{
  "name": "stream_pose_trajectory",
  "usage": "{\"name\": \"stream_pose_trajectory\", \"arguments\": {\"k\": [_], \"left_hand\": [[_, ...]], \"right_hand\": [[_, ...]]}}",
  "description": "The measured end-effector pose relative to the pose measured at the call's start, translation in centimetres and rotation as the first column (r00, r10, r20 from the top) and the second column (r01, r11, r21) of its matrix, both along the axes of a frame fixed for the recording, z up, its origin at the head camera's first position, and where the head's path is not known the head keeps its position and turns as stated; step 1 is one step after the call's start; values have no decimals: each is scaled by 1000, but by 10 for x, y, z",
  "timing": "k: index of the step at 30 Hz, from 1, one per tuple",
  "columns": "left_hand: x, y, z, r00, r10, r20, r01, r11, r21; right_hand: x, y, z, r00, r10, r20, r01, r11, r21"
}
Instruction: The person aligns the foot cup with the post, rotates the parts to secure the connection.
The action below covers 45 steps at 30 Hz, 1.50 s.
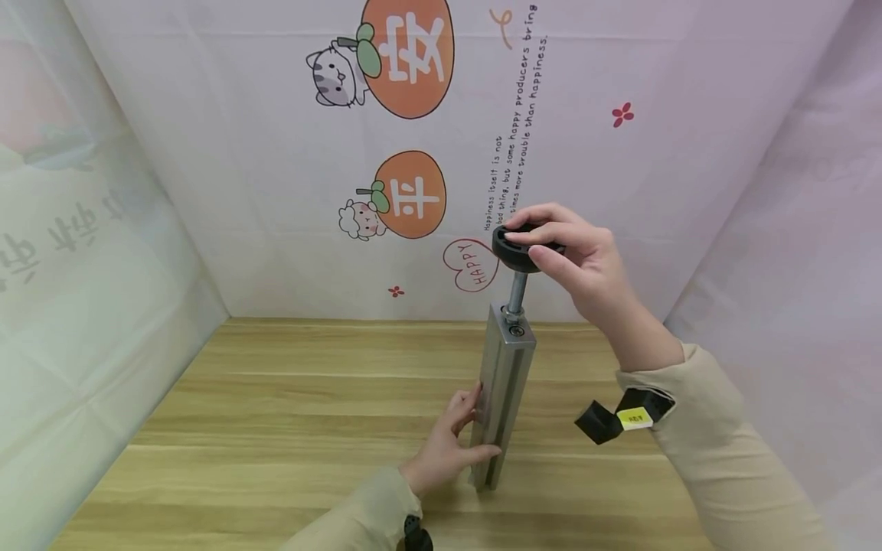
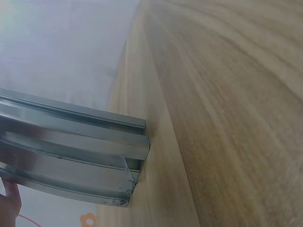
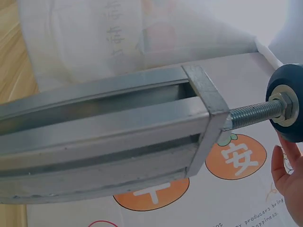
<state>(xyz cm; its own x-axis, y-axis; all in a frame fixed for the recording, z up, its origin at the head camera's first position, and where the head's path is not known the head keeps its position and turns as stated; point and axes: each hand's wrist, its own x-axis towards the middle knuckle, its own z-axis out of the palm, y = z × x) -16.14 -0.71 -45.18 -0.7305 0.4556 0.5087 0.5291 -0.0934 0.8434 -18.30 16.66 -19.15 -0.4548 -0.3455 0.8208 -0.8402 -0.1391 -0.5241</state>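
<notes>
A silver aluminium profile point(image 1: 506, 405) stands upright on the wooden table, a grooved bar with an end plate point(image 3: 207, 92) on top. From that plate rises a threaded rod point(image 3: 255, 115) carrying a round black levelling foot point(image 1: 508, 254). My right hand point(image 1: 586, 260) holds the foot's rim between thumb and fingers. Lower down, my left hand point(image 1: 448, 451) grips the profile, thumb on the near side and fingers on the far side. In the left wrist view the profile's bottom end point(image 2: 135, 161) meets the table, and part of a hand shows at the left edge.
The wooden table point(image 1: 310, 398) runs back to a white printed cloth point(image 1: 276, 191) with orange fruit drawings. More cloth hangs at the left and right sides. A black wrist device point(image 1: 598, 422) sticks out from the right sleeve.
</notes>
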Motion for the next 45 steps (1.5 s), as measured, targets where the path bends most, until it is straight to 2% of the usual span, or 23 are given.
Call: {"name": "stream_pose_trajectory", "arguments": {"k": [5, 8, 10, 12, 15, 23, 27, 32, 35, 37, 41, 45], "left_hand": [[-1, 0, 0, 1000, -4, -4, 4, 1000, 2], [-1, 0, -1, 1000, -6, -8, 6, 1000, -1], [-2, 0, -2, 1000, -7, -11, 7, 1000, -5], [-1, 0, -2, 1000, -9, -10, 9, 1000, -4], [-1, 0, -1, 1000, -12, -9, 12, 1000, 3], [0, 0, -1, 1000, -16, -15, 16, 1000, 6], [-1, 0, -1, 1000, -12, -28, 13, 1000, 2], [0, 0, -2, 998, -7, -62, 8, 1000, 13], [-1, 1, -2, 997, -8, -74, 10, 1000, 22], [-1, 1, -3, 997, -9, -77, 11, 1000, 25], [-2, 1, -3, 998, -12, -66, 13, 1000, 20], [-2, 1, -3, 998, -9, -64, 10, 1000, 14]], "right_hand": [[4, 4, 2, 999, -24, -30, 25, 999, 45], [9, 4, 4, 987, -150, -61, 156, 983, 97], [13, 3, 6, 958, -267, -104, 280, 950, 141], [16, 3, 7, 917, -366, -155, 391, 903, 177], [19, 1, 8, 870, -446, -209, 484, 854, 192], [22, -8, 11, 774, -567, -283, 622, 765, 168], [23, -12, 12, 725, -601, -335, 669, 730, 138], [24, -14, 11, 629, -645, -435, 738, 671, 72], [23, -15, 11, 585, -655, -478, 760, 648, 42], [22, -15, 11, 571, -660, -489, 764, 645, 21], [20, -16, 9, 556, -667, -496, 761, 648, -20], [19, -17, 6, 581, -674, -457, 732, 678, -70]]}}
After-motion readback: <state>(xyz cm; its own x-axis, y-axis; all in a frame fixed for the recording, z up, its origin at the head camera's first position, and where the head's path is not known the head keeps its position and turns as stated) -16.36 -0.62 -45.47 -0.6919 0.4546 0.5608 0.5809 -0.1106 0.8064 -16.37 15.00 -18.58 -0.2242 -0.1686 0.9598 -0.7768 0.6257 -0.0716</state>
